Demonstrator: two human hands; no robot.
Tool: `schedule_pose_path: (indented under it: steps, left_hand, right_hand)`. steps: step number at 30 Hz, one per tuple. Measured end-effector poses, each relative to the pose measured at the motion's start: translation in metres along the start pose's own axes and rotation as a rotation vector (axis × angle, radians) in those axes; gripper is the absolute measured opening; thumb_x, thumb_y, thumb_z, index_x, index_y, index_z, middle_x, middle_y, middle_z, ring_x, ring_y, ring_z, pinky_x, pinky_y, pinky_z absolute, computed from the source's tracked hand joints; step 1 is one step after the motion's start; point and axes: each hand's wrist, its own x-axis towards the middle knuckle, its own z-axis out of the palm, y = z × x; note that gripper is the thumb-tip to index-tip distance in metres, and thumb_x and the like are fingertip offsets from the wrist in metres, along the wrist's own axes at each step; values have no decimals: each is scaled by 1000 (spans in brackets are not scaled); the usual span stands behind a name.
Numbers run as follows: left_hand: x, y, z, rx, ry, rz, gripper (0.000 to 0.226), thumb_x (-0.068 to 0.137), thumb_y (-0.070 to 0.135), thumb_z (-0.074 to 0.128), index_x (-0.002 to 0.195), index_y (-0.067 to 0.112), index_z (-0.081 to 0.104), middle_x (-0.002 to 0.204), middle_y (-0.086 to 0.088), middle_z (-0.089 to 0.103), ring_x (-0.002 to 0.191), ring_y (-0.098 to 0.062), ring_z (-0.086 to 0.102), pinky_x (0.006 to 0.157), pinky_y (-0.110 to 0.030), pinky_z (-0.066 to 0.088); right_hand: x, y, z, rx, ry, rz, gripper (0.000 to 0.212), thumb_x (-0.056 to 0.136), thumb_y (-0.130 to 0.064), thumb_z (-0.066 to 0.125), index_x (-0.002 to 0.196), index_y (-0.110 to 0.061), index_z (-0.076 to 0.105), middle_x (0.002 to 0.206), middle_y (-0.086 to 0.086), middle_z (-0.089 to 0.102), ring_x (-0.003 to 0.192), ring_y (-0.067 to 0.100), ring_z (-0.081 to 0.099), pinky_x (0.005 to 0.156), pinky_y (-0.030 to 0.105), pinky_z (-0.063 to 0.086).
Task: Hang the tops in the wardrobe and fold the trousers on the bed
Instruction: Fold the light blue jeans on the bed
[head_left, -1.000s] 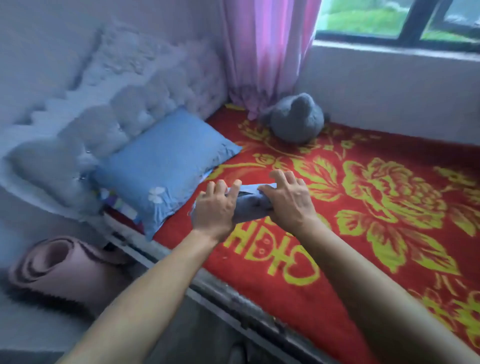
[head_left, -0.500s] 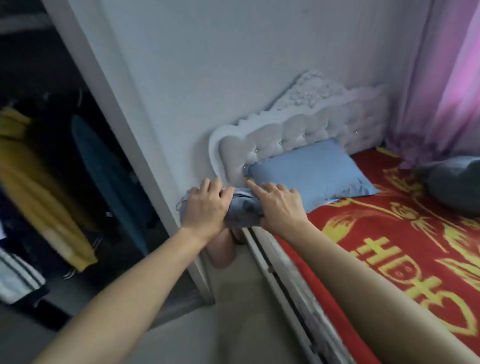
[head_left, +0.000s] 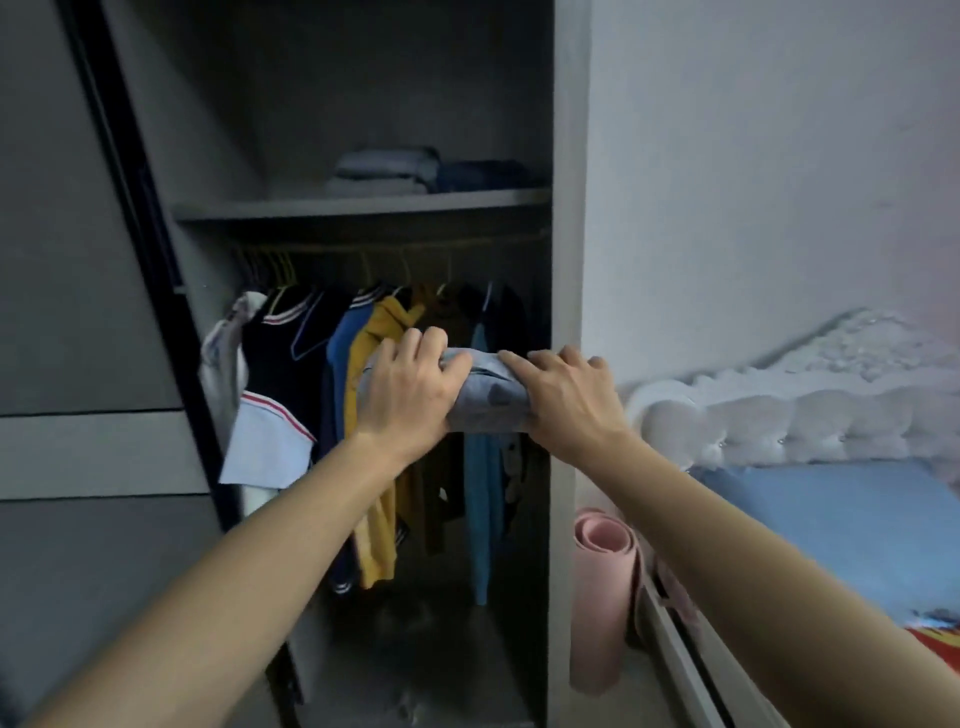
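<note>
Hands: both clamped on one bundle. Left hand (head_left: 410, 389) grips the 9 o'clock end of the folded trousers (head_left: 488, 402), and right hand (head_left: 569, 402) grips the 3 o'clock end. Fingers of each curl over the top edge; thumbs cannot be seen.

Bundle: grey-blue, compact, held level in the air, touching nothing but the hands. It sits in front of the open wardrobe (head_left: 566, 208), level with the hanging tops (head_left: 280, 353) and below the shelf (head_left: 363, 205).

Shelf, at 12 o'clock from the bundle: two stacks of folded clothes (head_left: 384, 171), side by side.

Tops: navy with striped trim, blue, yellow and teal, close together on hangers.

At 5 o'clock: pink rolled mat (head_left: 602, 571), upright on the floor between wardrobe and bed (head_left: 935, 636).

At 3 to 4 o'clock: white tufted headboard (head_left: 779, 415), with a blue pillow (head_left: 857, 519) against it.
</note>
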Motion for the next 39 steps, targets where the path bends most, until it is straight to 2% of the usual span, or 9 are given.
schedule_pose_path:
  steps: [4,9,14,19,24,26,29,34,39]
  left_hand:
    - [17,-81,17,69,16,-58,59,67,30,77,122,19,57,118,-13,56,97,-33,50,76,-44,40]
    - [66,-147,42,124,129,-56,58,71,27,73,124,15,53,112,-11,61,93,-33,52,72,-44,40]
    - [148,-178,72,197,292,-23,46,81,26,63,125,14,54,110,-8,66,100,-33,55,79,-46,42]
    - [247,-191,115,207,454,-43,40,91,20,46,130,11,47,119,-15,61,105,-37,56,86,-50,43]
    - [353,-202,155,192,386,-113,77,77,27,70,138,10,26,132,-22,45,114,-41,48,84,-52,43]
    - [386,-208,174,205,378,-143,82,77,27,72,140,10,23,136,-23,42,118,-41,46,84,-53,45]
    - [421,-221,204,204,337,-157,82,80,19,70,144,9,20,139,-26,40,116,-44,48,81,-54,46]
    - [468,-236,258,104,326,-175,71,87,11,62,146,4,23,128,-27,46,103,-46,56,68,-48,48]
    - [520,-243,296,76,405,-175,57,95,12,47,145,1,23,134,-29,41,106,-46,54,70,-48,48]
  right_hand:
    - [78,-42,-9,-20,109,-43,80,81,-47,71,150,-32,32,130,1,61,110,29,55,82,43,47]
    - [161,-51,-11,-145,258,-74,77,80,-44,72,147,-29,38,124,2,66,104,30,57,77,42,46]
    - [241,-18,-12,-272,378,-61,75,82,-47,70,147,-28,38,123,4,66,104,33,57,79,42,44]
    - [325,34,-1,-408,505,-28,80,79,-42,73,148,-25,35,126,10,62,107,37,54,82,46,44]
    - [421,86,21,-485,586,19,83,78,-38,76,148,-22,33,125,16,61,108,41,53,85,50,44]
    - [457,100,35,-484,602,36,84,78,-37,76,148,-23,33,125,16,61,109,41,53,88,51,44]
    - [505,109,57,-472,599,38,80,79,-35,75,148,-24,35,125,17,62,111,41,53,90,53,43]
    - [567,113,90,-495,571,57,72,83,-31,71,146,-26,39,122,16,63,112,41,52,93,54,42]
    - [612,127,110,-573,589,114,77,80,-32,74,147,-25,36,122,15,62,113,40,52,93,55,42]
